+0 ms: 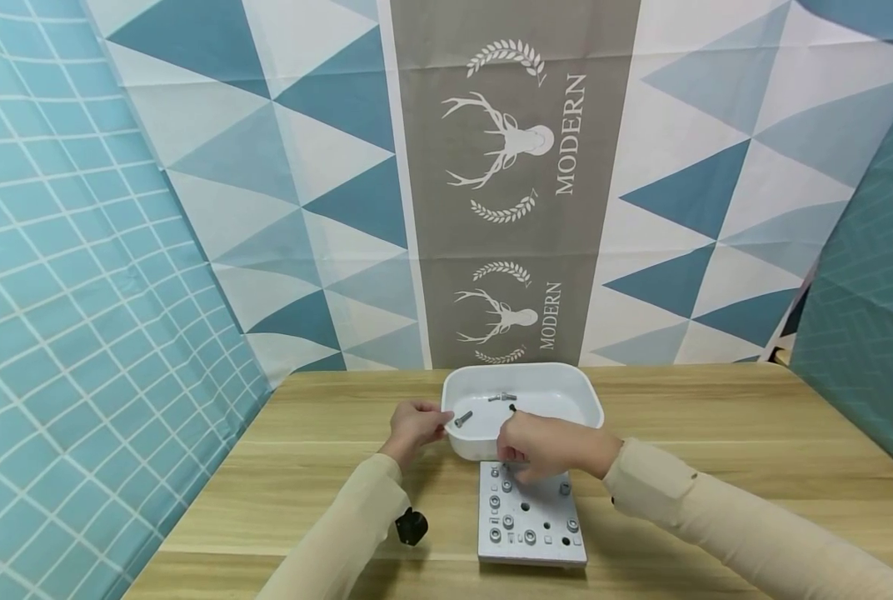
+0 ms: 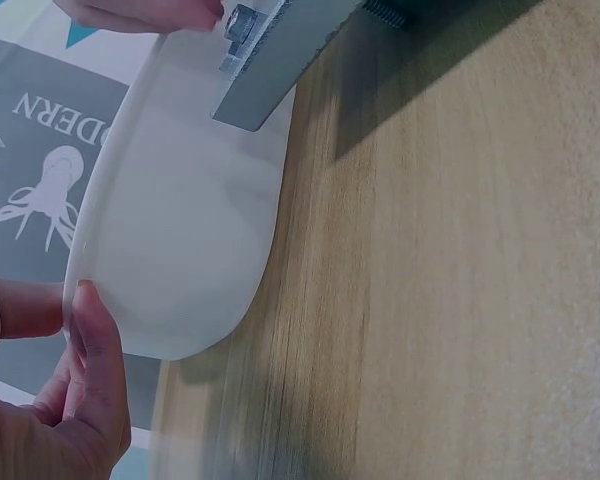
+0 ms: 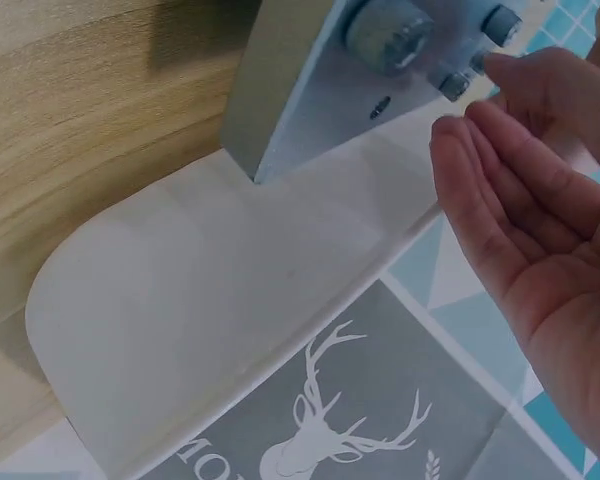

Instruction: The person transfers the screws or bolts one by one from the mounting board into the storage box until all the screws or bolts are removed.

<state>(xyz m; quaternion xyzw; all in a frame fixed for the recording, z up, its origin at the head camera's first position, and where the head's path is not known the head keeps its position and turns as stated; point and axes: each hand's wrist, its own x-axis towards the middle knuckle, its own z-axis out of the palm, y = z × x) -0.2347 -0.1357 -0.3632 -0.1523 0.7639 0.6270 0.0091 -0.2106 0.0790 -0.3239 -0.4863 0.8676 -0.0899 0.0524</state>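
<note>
My left hand (image 1: pixel 416 425) pinches the left rim of a white plastic basin (image 1: pixel 566 407) between thumb and fingers, seen close up in the left wrist view. Several loose socket head bolts lie inside it, one bolt (image 1: pixel 463 419) near that hand. Directly in front of the basin lies a silver metal block (image 1: pixel 495 552) with holes and several bolts standing in it. My right hand (image 1: pixel 540 446) is over the block's far end, fingers pointing down and curled. In the right wrist view its fingertips pinch a small bolt (image 3: pixel 478 62) at the block's face, mostly covered by the fingers.
The wooden table (image 1: pixel 326 467) runs back to a patterned cloth (image 1: pixel 521 208) hanging behind the basin. Blue checked cloth (image 1: pixel 79 292) hangs at the left, green cloth (image 1: pixel 859 333) at the right. A small black round item (image 1: pixel 411 527) shows beside the left sleeve.
</note>
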